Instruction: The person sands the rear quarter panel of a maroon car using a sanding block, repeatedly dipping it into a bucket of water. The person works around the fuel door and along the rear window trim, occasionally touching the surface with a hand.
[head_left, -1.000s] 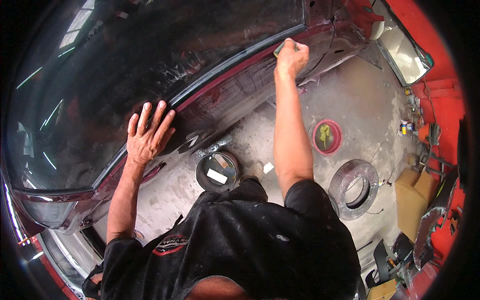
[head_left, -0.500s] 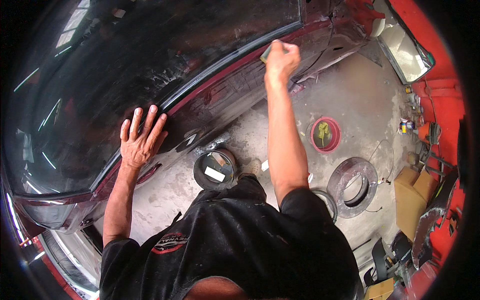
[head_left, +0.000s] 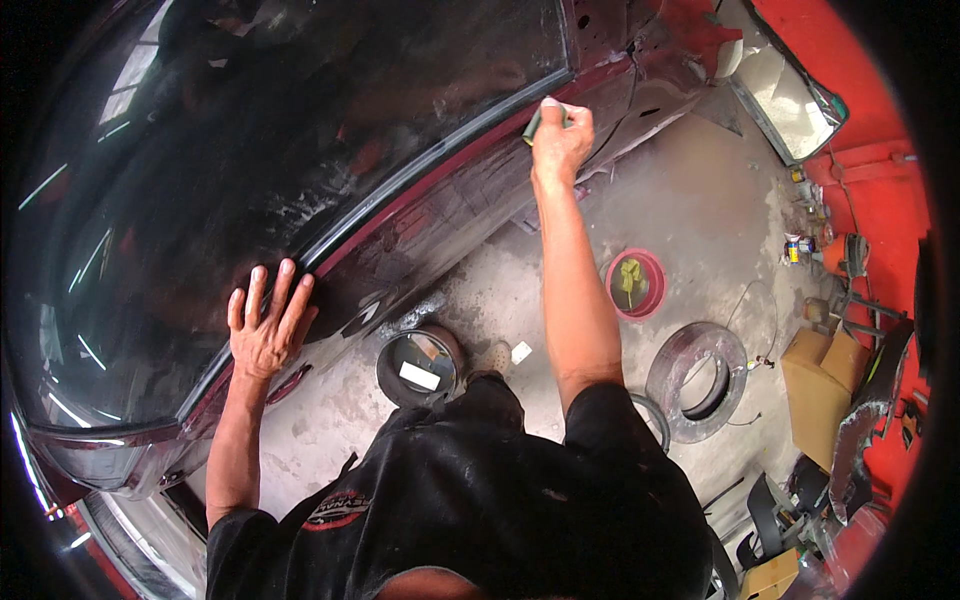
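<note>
My left hand (head_left: pixel 265 325) lies with spread fingers on the lower edge of the car's dark window (head_left: pixel 330 120), next to the black trim strip (head_left: pixel 440 150). In my closed right hand (head_left: pixel 562 145) is a small green sanding block (head_left: pixel 533 126), held against or just over the upper part of the maroon door panel (head_left: pixel 450 208), below the trim. The fingers cover most of the block, so its working face is hidden. Greyish dust and smears mark the glass and the panel.
On the concrete floor stand a black bucket (head_left: pixel 455 355) with a white piece in it, a pink tub (head_left: pixel 655 285) holding a yellow-green cloth, and a tire (head_left: pixel 736 360). A cardboard box (head_left: pixel 810 400) and car parts line the red wall (head_left: pixel 870 110) at right.
Relative to the car, my right hand with the sanding block has moved down from the window trim onto the door panel. The left hand stays on the window edge; the view has shifted slightly.
</note>
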